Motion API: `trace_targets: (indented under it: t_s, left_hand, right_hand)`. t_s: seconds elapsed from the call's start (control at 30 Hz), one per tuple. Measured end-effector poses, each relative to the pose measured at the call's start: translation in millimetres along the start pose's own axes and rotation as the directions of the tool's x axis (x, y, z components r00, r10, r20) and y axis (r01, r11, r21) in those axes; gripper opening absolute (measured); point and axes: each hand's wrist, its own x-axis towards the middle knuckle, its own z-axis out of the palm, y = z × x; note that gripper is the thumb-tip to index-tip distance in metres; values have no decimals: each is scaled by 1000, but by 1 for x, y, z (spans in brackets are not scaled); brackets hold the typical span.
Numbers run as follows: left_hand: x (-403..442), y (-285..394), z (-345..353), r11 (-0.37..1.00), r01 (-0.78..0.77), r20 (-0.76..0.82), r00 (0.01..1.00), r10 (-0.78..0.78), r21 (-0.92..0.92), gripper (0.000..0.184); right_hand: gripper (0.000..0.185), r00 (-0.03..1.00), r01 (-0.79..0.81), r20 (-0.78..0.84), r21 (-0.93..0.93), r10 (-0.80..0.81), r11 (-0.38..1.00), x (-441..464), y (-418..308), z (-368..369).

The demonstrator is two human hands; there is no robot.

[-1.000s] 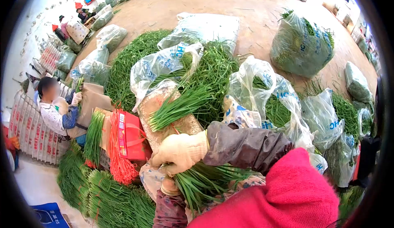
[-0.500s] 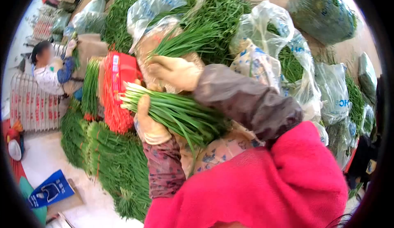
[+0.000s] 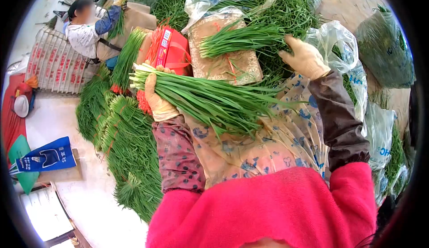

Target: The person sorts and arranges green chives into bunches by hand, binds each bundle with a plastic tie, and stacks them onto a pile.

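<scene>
My gloved left hand (image 3: 157, 100) is wrapped around the pale stem ends of a thick bunch of garlic chives (image 3: 205, 91). The long leaves of that bunch reach rightward over my patterned apron (image 3: 277, 145). Beyond it, a smaller pile of chives (image 3: 243, 38) lies across a worn board (image 3: 243, 73), with a red tie strand underneath. Near the leaf tips of this pile, my gloved right hand (image 3: 308, 60) is open, thumb and fingers apart, holding nothing. Left of the board stands a red box (image 3: 178, 47) with red tie strands (image 3: 156, 47) hanging over its side.
Tied chive bundles (image 3: 129, 136) are stacked at left. Loose chives (image 3: 290, 11) heap behind the board, beside plastic bags (image 3: 333, 38). A co-worker (image 3: 85, 29) sits at upper left, holding greens. A blue printed bag (image 3: 47, 155) lies at lower left.
My right hand has moved right, from the stem ends of the chives on the board to their leaf tips. My left hand keeps its bunch. The head view has shifted.
</scene>
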Motion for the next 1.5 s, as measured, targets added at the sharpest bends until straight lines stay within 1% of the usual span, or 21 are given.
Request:
trace_targets:
  t_s: [0.03,0.1,0.23,0.33,0.4,0.47,0.5,0.6,0.67,0.8,0.87,1.0,1.07,1.13,1.2,1.27,1.33,1.4,1.43,1.47,1.5]
  left_hand:
    - [-1,-3,1,1000,1,-5,1000,-1,-5,49]
    - [0,-7,6,997,-25,-40,999,28,69,40]
    - [0,-14,0,993,87,-129,989,-76,85,45]
    - [-4,-14,-1,992,65,-128,990,-50,112,36]
    - [-7,-11,-7,991,50,-158,987,-30,126,34]
    - [-10,-10,-13,991,34,-180,984,-10,131,33]
    - [-11,-11,-17,993,58,-213,976,-34,107,34]
    - [-16,-17,-19,994,92,-257,963,-75,55,35]
    - [-23,-17,-10,989,145,-288,949,-128,38,29]
    - [-22,-22,-20,982,190,-308,935,-178,11,36]
    - [-23,-25,-9,992,73,-337,941,-34,106,38]
    - [-20,-27,-25,986,154,-363,924,-118,71,35]
    - [-17,-18,-31,988,120,-373,925,-74,101,36]
    - [-14,-6,-36,993,63,-397,918,-17,103,33]
    - [-11,7,-50,997,49,-310,950,-28,59,33]
    - [-7,13,-61,1000,25,-252,967,-28,-14,31]
    - [-9,16,-55,999,-41,-295,955,43,14,34]
    - [-13,14,-52,996,-83,-257,963,87,24,42]
    - [-13,14,-51,997,-66,-247,966,75,45,45]
    - [-11,13,-48,997,-50,-232,971,64,65,48]
    - [-10,11,-46,997,-8,-264,964,29,77,46]
  right_hand:
    - [49,999,-12,47,170,4,985,2,-24,-20]
    - [58,962,257,-42,483,-271,837,5,-51,-14]
    - [69,911,293,60,601,-407,744,-7,-125,-5]
    - [51,817,520,-76,524,-571,675,-20,-144,6]
    - [36,736,537,-27,631,-676,559,-32,-147,3]
    - [37,720,574,18,546,-694,610,-48,-148,20]
    - [43,710,649,-77,458,-700,608,-55,-146,35]
    - [51,782,592,-8,325,-623,738,-63,-147,44]
    - [52,755,639,-54,285,-654,714,-62,-143,55]
    - [36,725,678,-140,321,-674,662,-56,-147,56]
    - [24,702,693,-190,405,-686,597,-54,-150,52]
    - [10,867,484,-59,329,-494,811,-61,-153,65]
    - [16,869,487,-57,260,-491,834,-68,-137,73]
    - [26,829,248,487,123,-277,961,-66,-114,70]
    - [31,775,32,605,254,-184,967,-59,-73,56]
    - [29,765,-105,644,163,-25,981,-55,-44,33]
    - [33,772,-101,629,-17,89,995,-49,-17,19]
    - [44,934,-42,314,-378,171,925,-53,-12,14]
    - [55,952,-52,276,-284,133,958,-49,-35,-7]
    - [60,988,2,153,127,-22,992,-46,-44,-8]
    - [65,975,186,41,396,-220,899,-41,-62,-11]
